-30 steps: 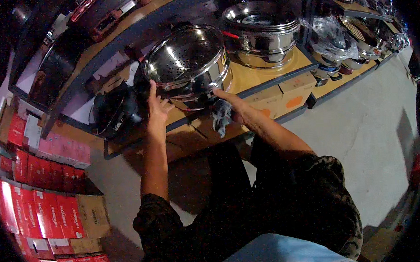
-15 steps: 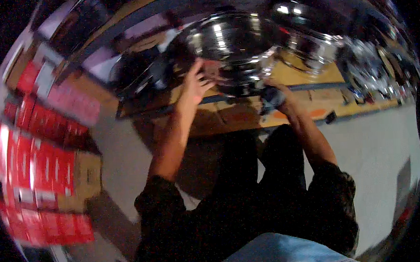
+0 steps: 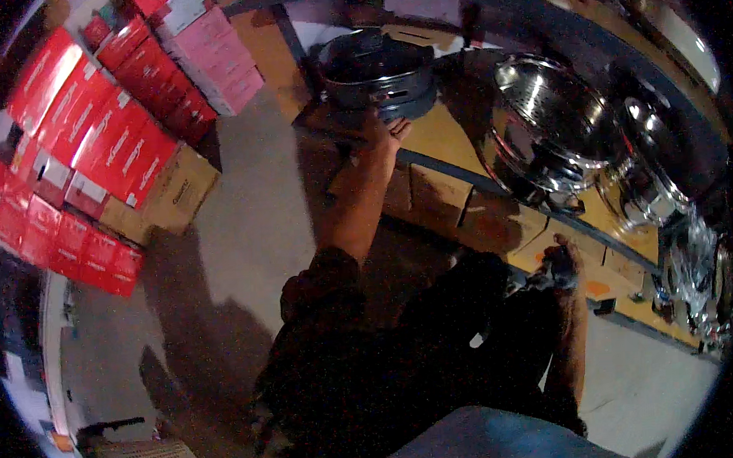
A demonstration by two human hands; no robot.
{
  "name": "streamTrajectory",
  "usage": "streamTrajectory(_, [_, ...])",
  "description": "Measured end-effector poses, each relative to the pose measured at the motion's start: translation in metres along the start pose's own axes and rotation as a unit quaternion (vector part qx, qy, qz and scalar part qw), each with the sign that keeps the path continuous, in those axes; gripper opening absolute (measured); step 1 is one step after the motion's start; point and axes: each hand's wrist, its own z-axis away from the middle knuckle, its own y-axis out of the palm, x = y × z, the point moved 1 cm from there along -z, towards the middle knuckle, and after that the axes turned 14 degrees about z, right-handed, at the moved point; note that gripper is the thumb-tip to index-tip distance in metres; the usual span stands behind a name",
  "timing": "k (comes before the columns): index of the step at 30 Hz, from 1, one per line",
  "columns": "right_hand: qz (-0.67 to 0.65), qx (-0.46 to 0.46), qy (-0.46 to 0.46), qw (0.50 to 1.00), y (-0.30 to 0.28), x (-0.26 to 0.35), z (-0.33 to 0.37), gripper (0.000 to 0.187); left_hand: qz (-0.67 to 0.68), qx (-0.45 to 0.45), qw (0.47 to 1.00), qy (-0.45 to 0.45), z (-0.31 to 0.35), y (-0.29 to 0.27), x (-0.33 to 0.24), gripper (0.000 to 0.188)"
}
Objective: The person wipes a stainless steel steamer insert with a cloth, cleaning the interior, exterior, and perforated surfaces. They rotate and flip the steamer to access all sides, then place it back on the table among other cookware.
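My left hand (image 3: 384,138) reaches forward to the front edge of the shelf, its fingers apart and holding nothing. Just beyond the fingertips stands a dark round pan with a glass lid (image 3: 378,81); whether they touch it I cannot tell. Lower and to the right, my right hand (image 3: 569,261) is closed round a crumpled grey cloth-like thing (image 3: 545,279), blurred and dim, near my knee. A large shiny steel steamer pot (image 3: 536,149) with a perforated upper part sits on the shelf between and beyond my hands.
More steel pots (image 3: 650,181) stand to the right, beside clear plastic wrapping (image 3: 693,262). Cardboard boxes (image 3: 439,196) sit under the yellow shelf board (image 3: 440,138). Stacked red boxes (image 3: 87,111) and a brown carton (image 3: 178,193) rise from the floor (image 3: 257,193) at left.
The view has swung left, so the pots appear farther right. My left hand has gone from beside the steel pot to the dark pan. My right hand has drawn back toward my knee.
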Motion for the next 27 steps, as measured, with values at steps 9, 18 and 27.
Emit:
streamTrajectory(9, [0.240,0.011,-0.110,0.964,-0.014,-0.022,-0.034,0.046,-0.019,0.092,0.994,0.055,-0.044,-0.023,-0.030,0.037])
streamTrajectory(18, [0.061,-0.010,-0.034,0.998,-0.002,-0.012,-0.018,0.042,-0.221,0.056,0.959,0.166,-0.029,-0.021,0.016,0.055])
streamTrajectory(27, [0.137,-0.016,-0.043,0.989,0.015,-0.005,0.000,0.040,-0.176,0.051,0.970,0.161,-0.025,-0.024,-0.007,0.053])
